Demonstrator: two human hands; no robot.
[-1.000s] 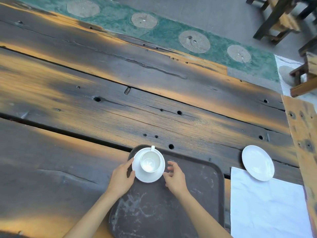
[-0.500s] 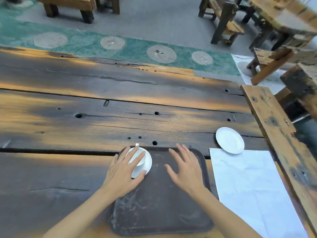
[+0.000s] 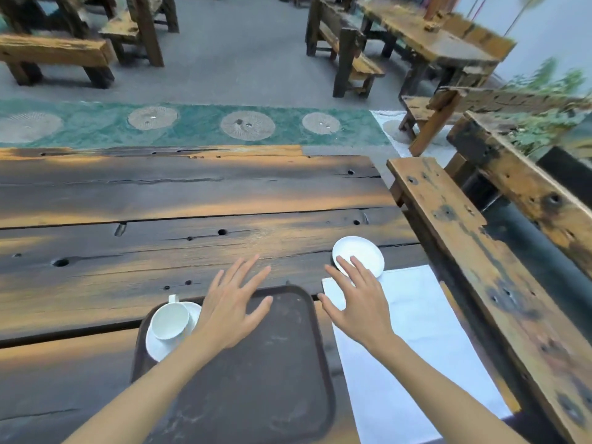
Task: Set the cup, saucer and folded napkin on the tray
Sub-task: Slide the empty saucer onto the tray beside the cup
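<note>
A white cup (image 3: 169, 319) stands on a white saucer (image 3: 157, 346) in the far left corner of the dark brown tray (image 3: 256, 386). My left hand (image 3: 232, 302) hovers open over the tray's far edge, just right of the cup, holding nothing. My right hand (image 3: 355, 302) is spread open over the near left corner of a white napkin (image 3: 413, 347) lying flat on the table right of the tray. Its fingertips reach the edge of a second white saucer (image 3: 360, 253), which rests at the napkin's far end.
All of this sits on a dark, worn plank table (image 3: 160, 251) with holes and cracks. A wooden bench (image 3: 499, 283) runs along the table's right side. More wooden benches and tables (image 3: 352, 56) stand on the floor beyond.
Both hands left the cup and saucer and swung right. My left hand now hovers over the tray, my right over the napkin near the second saucer. The camera tilted up.
</note>
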